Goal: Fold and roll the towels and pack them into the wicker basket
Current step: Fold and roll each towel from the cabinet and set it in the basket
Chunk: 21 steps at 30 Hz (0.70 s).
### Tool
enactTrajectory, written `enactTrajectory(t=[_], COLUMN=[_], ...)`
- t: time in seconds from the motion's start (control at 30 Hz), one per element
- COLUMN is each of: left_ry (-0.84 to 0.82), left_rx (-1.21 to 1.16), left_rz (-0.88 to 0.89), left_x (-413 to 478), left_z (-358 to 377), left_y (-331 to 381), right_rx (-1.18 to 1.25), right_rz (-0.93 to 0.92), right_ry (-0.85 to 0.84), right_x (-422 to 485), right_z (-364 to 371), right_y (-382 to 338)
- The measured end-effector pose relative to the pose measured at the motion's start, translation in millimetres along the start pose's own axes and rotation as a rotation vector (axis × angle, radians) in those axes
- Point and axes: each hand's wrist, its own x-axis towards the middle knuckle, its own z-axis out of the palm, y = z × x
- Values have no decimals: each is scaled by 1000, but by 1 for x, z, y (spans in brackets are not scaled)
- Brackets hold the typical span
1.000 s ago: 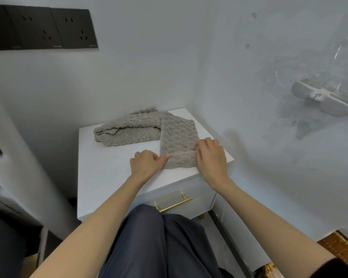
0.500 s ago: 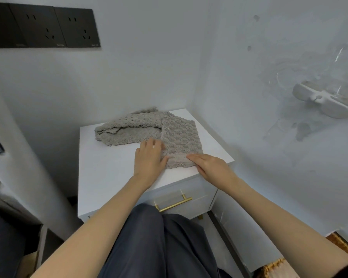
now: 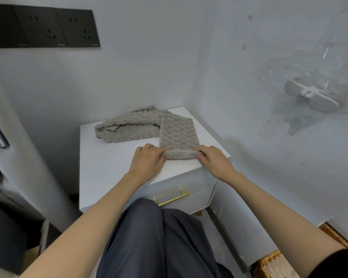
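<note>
A grey-beige textured towel [image 3: 177,133] lies on the white nightstand [image 3: 109,163], folded into a long strip that bends in an L; its far part runs left along the back. The near end is turned over into a small roll [image 3: 179,154]. My left hand [image 3: 149,159] pinches the roll's left end and my right hand [image 3: 211,157] pinches its right end, fingers curled round it. The wicker basket [image 3: 273,263] shows only as a corner on the floor at the lower right.
The nightstand stands in a wall corner, with a gold drawer handle [image 3: 174,199] on its front. Black wall sockets [image 3: 42,27] sit at the upper left. A white holder [image 3: 311,97] sticks out of the right wall. My dark-trousered knee [image 3: 159,237] is just under the nightstand's edge.
Both hands have moved from lying flat on the towel's near end to gripping it from the sides. The near edge is now turned over into a small roll.
</note>
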Motion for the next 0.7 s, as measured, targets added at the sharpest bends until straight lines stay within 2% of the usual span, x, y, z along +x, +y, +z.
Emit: enactTrajectory(t=[0.17,0.3,0.4,0.57,0.7], left_ry=[2,-28,-48,-23,-25], left_rx=[-194,-377,-394,-335,-324], left_rz=[-116,-262,-356,-409,-423], left_x=[-3,-2,0,2,2], left_z=[-4,-3,0,1,2], left_y=[2,3,6,10,10], right_rx=[10,181,236,214,89], right_rz=[63,171,257,439,454], right_ry=[-47,-15,35,107,216], right_x=[-3,-7,-5,2,0], right_z=[-4,-9,-9,2,10], right_y=[1,-1,-3,-6,-7])
